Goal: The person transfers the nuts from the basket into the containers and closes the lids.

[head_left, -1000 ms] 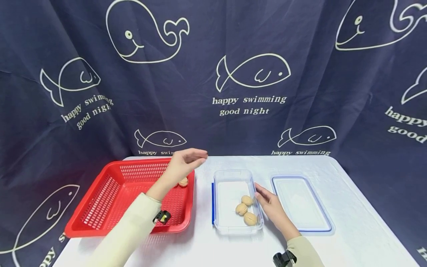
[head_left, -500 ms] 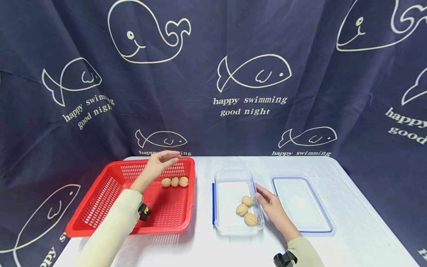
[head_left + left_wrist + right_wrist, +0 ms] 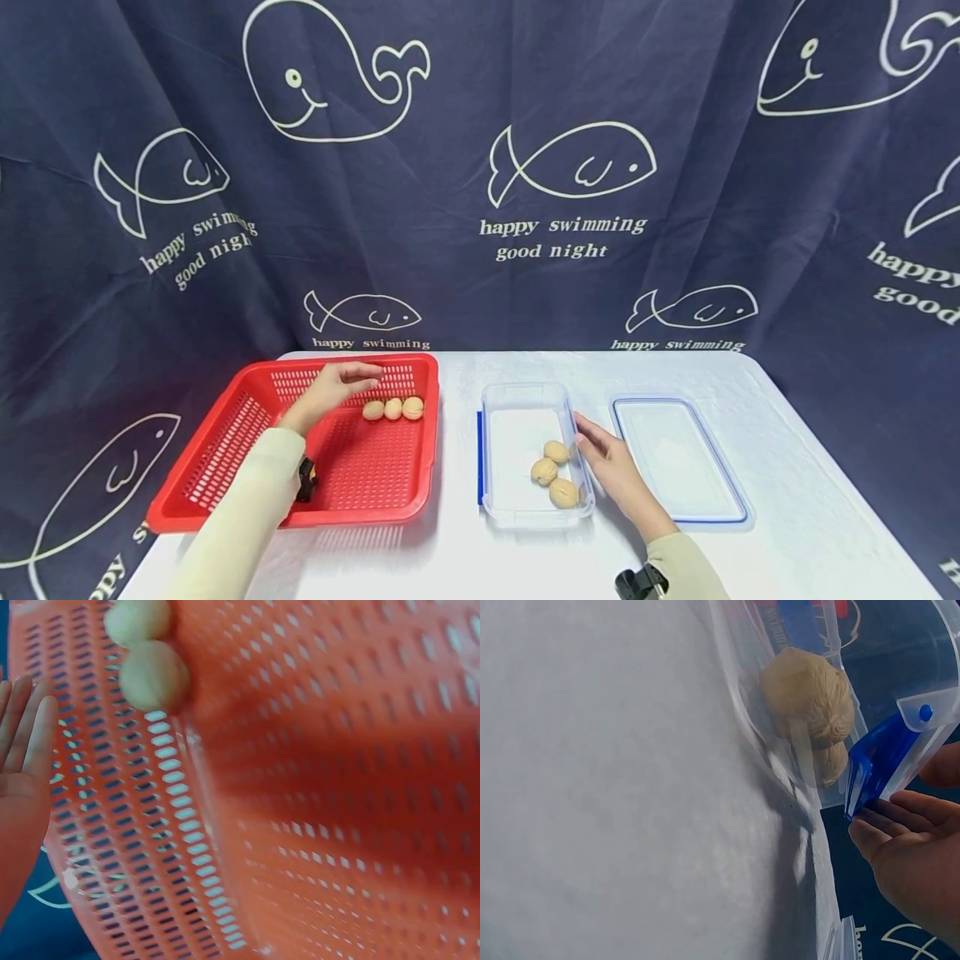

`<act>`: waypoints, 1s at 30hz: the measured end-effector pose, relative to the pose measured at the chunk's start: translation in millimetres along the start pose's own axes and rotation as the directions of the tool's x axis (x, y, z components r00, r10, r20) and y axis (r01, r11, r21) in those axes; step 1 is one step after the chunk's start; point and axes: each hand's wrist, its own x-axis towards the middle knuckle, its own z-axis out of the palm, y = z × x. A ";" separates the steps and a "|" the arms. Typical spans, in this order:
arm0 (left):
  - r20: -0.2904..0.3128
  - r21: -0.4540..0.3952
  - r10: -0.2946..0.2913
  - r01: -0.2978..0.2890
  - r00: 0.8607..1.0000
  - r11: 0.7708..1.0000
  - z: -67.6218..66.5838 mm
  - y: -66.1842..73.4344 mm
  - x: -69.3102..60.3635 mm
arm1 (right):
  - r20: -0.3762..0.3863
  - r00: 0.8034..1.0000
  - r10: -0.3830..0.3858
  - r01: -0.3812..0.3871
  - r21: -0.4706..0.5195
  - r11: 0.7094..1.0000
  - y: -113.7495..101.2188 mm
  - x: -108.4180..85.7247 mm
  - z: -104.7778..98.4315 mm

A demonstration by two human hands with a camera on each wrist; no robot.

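My left hand (image 3: 333, 393) hovers over the red plastic basket (image 3: 431, 442), fingers extended and holding nothing. Just right of its fingertips, three walnuts (image 3: 393, 408) lie in a row by the basket's back wall. Two of these walnuts (image 3: 154, 675) show in the left wrist view, apart from the hand. A clear plastic food container (image 3: 498, 521) with three walnuts (image 3: 544, 472) in it stands in the middle. My right hand (image 3: 611, 462) rests against its right side. In the right wrist view, those fairly straight fingers touch the blue clasp (image 3: 885, 754).
The container's clear lid (image 3: 678, 458), with a blue seal, lies flat to the right of my right hand. A white cloth (image 3: 795, 500) covers the table. Behind it hangs a dark blue curtain (image 3: 450, 283) with whale and fish drawings.
My left hand has moved left and down from the gap between basket and container to over the basket, uncovering the walnut row. The right hand and container stay put.
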 end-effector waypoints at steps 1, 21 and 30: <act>0.007 0.007 -0.010 0.010 1.000 1.000 -0.5 -3.2 -0.3 | -0.001 1.000 0.000 0.000 0.000 1.000 0.3 0.0 0.2; 0.061 0.203 -0.075 0.061 0.995 0.977 -0.6 -26.6 -3.1 | -0.001 1.000 -0.008 0.008 0.013 1.000 1.6 -0.2 0.1; 0.047 0.267 -0.101 0.085 0.994 0.960 4.9 -32.4 -2.9 | 0.004 1.000 0.010 -0.010 0.019 1.000 1.7 -0.2 0.7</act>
